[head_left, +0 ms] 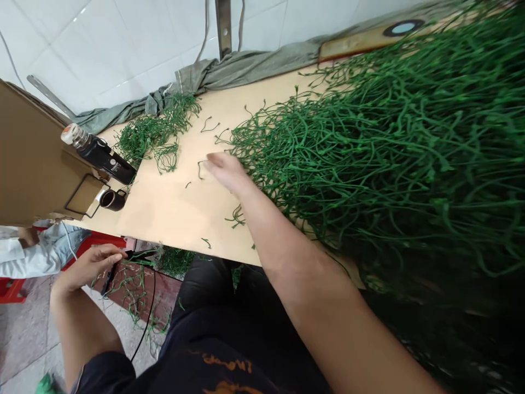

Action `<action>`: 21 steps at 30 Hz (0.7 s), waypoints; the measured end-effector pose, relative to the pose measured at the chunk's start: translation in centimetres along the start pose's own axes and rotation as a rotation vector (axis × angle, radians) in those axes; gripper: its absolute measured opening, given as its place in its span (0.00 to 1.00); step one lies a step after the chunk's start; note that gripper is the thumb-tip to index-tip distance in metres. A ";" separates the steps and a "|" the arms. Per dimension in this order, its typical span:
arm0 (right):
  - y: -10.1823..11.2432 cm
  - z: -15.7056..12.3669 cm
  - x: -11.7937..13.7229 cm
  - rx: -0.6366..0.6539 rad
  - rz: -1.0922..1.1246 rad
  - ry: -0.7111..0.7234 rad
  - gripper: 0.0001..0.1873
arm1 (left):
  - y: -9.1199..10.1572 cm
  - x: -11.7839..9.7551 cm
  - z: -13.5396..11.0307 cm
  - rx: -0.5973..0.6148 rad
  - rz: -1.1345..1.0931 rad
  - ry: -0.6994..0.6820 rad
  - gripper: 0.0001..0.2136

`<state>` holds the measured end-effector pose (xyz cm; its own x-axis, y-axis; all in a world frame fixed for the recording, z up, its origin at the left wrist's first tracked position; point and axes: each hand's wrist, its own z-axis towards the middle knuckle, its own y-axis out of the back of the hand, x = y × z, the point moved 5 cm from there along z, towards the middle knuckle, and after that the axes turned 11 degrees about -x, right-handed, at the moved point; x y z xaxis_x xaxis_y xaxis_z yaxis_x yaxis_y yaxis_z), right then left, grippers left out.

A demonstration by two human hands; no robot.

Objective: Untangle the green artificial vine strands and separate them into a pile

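Observation:
My right hand [225,168] is over the tan board [164,210], at the left end of a large pile of curly green stems [328,142] with small buds. Its fingers look stretched out, partly hidden from this angle. A short loose stem [200,169] lies by the fingertips; I cannot tell whether they touch it. Below the board's front edge, my left hand [92,265] has thumb and fingers pressed together. A small dark object [130,254] and some green bits are at its fingertips; what it grips is unclear.
A smaller heap of stems [153,131] lies at the far left of the board. Beside it are a black flask [102,156] and a dark mug [112,200]. A cardboard box [33,158] stands left. Cut bits lie on a reddish-brown surface [164,293] below. Another person's sleeve [12,254] shows left.

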<state>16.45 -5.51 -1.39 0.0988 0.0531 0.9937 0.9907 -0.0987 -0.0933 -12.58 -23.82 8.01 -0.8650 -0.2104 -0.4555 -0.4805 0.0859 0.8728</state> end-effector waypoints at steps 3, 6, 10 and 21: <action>2.4 1.4 0.2 -0.287 -0.019 0.204 0.12 | 0.6 0.8 1.3 -0.075 0.111 0.121 0.13; 2.2 0.6 0.9 -0.329 -0.115 0.392 0.08 | 1.2 -1.4 4.6 -0.272 0.142 0.058 0.12; 0.4 -1.3 1.9 -0.264 -0.263 0.567 0.06 | -0.5 -5.8 13.0 -0.484 0.014 -0.050 0.13; 0.3 -1.3 2.3 -0.226 -0.192 0.518 0.06 | -5.1 -8.9 24.0 -0.571 -0.343 0.057 0.05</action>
<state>16.90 -6.67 0.91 -0.1941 -0.3950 0.8979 0.9365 -0.3470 0.0498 -5.91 1.01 3.38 -0.6605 -0.1864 -0.7274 -0.5613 -0.5209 0.6431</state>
